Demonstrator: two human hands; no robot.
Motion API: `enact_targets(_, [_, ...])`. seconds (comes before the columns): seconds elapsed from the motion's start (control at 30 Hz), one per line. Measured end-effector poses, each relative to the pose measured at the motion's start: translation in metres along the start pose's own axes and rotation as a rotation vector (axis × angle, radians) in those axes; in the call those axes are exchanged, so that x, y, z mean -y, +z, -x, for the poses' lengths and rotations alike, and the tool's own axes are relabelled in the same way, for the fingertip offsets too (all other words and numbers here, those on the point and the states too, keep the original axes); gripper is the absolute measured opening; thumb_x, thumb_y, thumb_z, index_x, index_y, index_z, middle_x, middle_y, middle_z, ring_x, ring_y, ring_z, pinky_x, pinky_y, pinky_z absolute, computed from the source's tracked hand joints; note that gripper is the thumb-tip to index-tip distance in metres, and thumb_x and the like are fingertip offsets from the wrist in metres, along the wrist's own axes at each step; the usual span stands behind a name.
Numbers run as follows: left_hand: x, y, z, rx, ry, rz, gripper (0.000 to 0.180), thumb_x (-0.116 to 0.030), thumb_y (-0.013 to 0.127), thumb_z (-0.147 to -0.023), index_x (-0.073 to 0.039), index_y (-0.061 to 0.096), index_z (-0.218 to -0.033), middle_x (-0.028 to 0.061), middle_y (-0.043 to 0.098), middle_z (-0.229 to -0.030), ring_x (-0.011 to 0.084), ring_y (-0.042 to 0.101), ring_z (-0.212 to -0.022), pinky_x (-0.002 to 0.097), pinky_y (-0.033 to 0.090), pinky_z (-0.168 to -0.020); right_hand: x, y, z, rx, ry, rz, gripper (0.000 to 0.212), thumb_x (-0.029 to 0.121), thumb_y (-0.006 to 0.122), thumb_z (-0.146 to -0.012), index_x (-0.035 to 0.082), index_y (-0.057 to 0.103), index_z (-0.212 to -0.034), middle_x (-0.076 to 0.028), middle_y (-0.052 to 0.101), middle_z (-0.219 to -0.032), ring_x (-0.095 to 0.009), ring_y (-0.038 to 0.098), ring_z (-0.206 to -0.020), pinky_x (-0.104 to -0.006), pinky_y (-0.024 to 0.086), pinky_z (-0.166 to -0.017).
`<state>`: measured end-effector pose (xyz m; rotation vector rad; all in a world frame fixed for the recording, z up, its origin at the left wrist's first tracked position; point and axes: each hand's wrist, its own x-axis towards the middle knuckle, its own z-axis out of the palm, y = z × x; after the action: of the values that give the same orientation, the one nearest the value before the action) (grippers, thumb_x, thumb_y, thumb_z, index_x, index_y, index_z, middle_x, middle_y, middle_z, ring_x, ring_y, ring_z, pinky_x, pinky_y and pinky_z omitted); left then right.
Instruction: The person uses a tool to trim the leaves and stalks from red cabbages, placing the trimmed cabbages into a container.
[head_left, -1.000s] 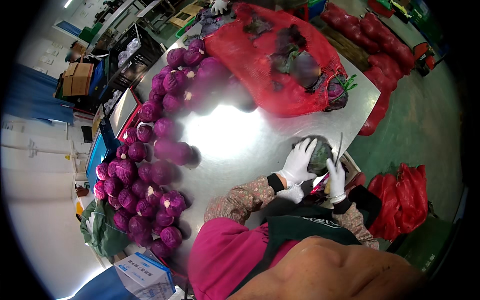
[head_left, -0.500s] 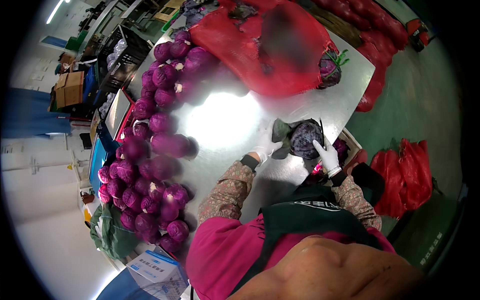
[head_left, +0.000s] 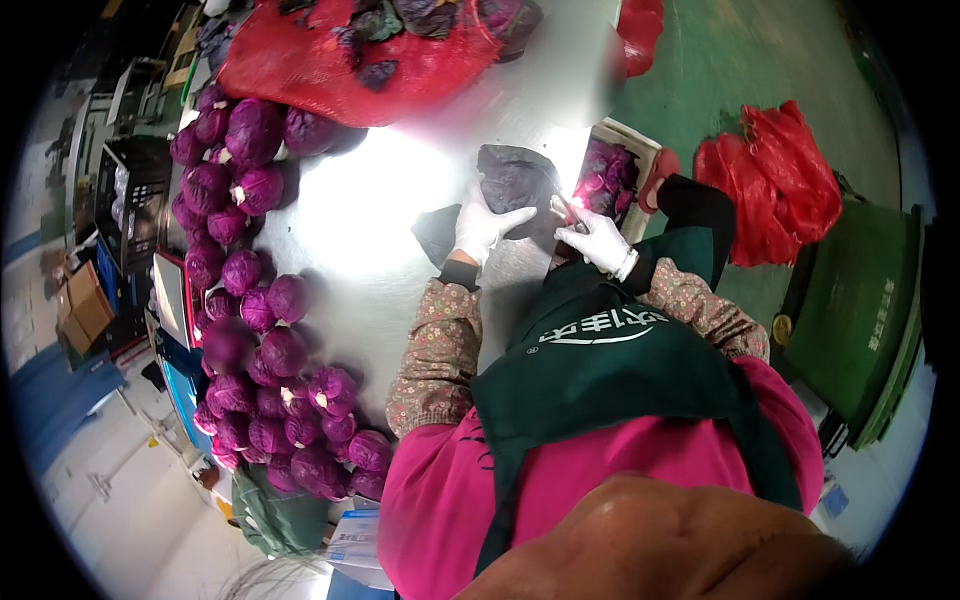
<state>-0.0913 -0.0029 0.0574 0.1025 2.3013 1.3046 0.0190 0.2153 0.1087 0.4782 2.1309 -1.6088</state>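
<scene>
The left hand (head_left: pixel 485 228), at the leaf (head_left: pixel 434 238) earlier, now grips the dark cabbage (head_left: pixel 515 178), thumb spread, near the table (head_left: pixel 375 290) edge. The leaf lies beside its wrist, apparently detached; the right hand (head_left: pixel 597 243) is closed around a knife (head_left: pixel 571 217).

Gloved fingers (head_left: pixel 478 212) on cabbage (head_left: pixel 515 182), red sack (head_left: pixel 282 66)
</scene>
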Motion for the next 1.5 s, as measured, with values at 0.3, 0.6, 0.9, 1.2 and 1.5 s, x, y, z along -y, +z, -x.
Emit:
enact_targets(0.3, [-0.017, -0.019, 0.046, 0.167, 0.22, -0.301, 0.123, -0.019, 0.095, -0.058, -0.009, 0.023, -0.157, 0.0236, 0.038, -0.147, 0.0394, 0.044, -0.136, 0.0432, 0.042, -0.112, -0.011, -0.002, -0.047, -0.146, -0.105, -0.23, 0.067, 0.039, 0.08, -0.084, 0.003, 0.057, -0.136, -0.003, 0.067, -0.083, -0.009, 0.061, -0.061, -0.0238, 0.046, -0.047])
enact_targets(0.6, [-0.001, -0.022, 0.082, 0.006, -0.253, 0.499, 0.114, -0.017, 0.091, -0.073, 0.004, 0.017, -0.156, 0.0212, 0.049, -0.14, 0.0275, 0.057, -0.121, 0.0355, 0.05, -0.1, -0.03, 0.048, -0.044, -0.077, -0.396, 0.288, 0.029, 0.035, 0.065, -0.09, 0.007, 0.068, -0.095, -0.011, 0.069, -0.078, -0.03, 0.067, -0.067, -0.0412, 0.054, -0.063])
enact_targets(0.9, [0.008, 0.001, 0.086, -0.005, 0.175, -0.092, 0.117, -0.02, 0.1, -0.052, -0.001, 0.034, -0.148, 0.0182, 0.044, -0.14, 0.0319, 0.048, -0.131, 0.0396, 0.042, -0.112, -0.053, -0.061, -0.089, -0.522, -0.012, 0.337, 0.032, 0.037, 0.058, -0.086, 0.008, 0.071, -0.092, -0.016, 0.071, -0.083, -0.036, 0.07, -0.082, -0.0445, 0.054, -0.076])
enact_targets(1.2, [-0.033, 0.01, 0.052, 0.027, 0.213, -0.362, 0.109, -0.029, 0.09, -0.063, 0.003, 0.032, -0.149, 0.0233, 0.045, -0.139, 0.0374, 0.046, -0.132, 0.0447, 0.038, -0.112, -0.117, -0.062, -0.015, -0.712, -0.068, 0.425, 0.031, 0.035, 0.061, -0.094, 0.009, 0.064, -0.112, -0.021, 0.072, -0.094, -0.038, 0.071, -0.089, -0.0492, 0.055, -0.077])
enact_targets(1.5, [-0.081, -0.019, 0.009, 0.163, -0.248, 0.157, 0.093, -0.022, 0.092, -0.068, 0.005, 0.04, -0.141, 0.017, 0.063, -0.122, 0.0239, 0.066, -0.104, 0.0368, 0.059, -0.084, -0.051, 0.007, -0.032, -0.231, -0.17, 0.257, 0.041, 0.041, 0.054, -0.097, 0.003, 0.064, -0.11, -0.027, 0.069, -0.089, -0.044, 0.069, -0.084, -0.0505, 0.056, -0.077])
